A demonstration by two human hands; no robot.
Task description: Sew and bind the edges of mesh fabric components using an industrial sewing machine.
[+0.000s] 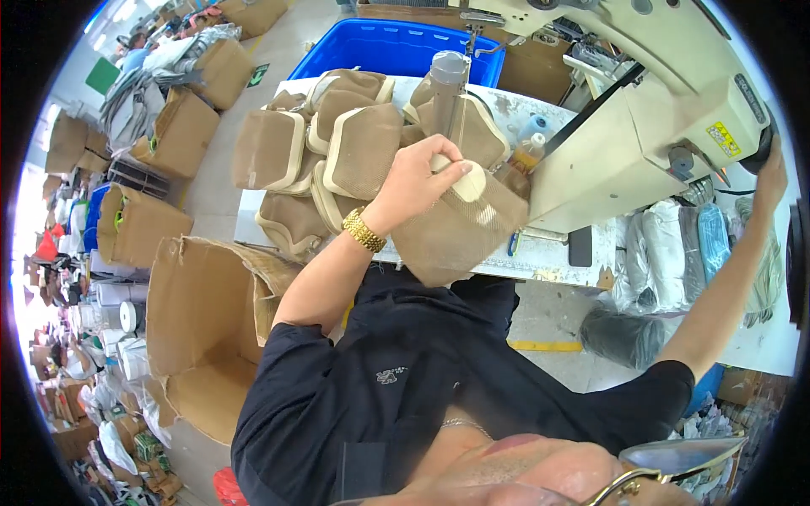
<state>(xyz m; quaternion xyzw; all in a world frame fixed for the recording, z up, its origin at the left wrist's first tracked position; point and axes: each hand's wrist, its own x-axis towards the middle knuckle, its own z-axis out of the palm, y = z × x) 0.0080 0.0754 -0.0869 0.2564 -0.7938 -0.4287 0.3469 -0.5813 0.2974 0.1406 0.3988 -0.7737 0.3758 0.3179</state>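
My left hand (pixel 429 175), with a gold watch on its wrist, pinches the upper edge of a brown mesh fabric piece (pixel 456 240). The piece hangs over the table's front edge and has a rounded cream patch at its top. Right behind it rises the grey upright post (pixel 447 93) of the sewing machine, below the needle area. Far to the right, my right hand (pixel 771 179) is closed round the black handwheel (pixel 761 153) at the end of the cream sewing machine (pixel 624 156); some of its fingers are hidden.
Several brown mesh pieces with cream trim (pixel 363 152) lie heaped left of the post. A blue bin (pixel 380 51) stands behind the table. Small bottles (pixel 529 152) and a dark phone (pixel 580 247) are by the machine. An open cardboard box (pixel 202 312) sits at my left, bagged bundles (pixel 662 253) at right.
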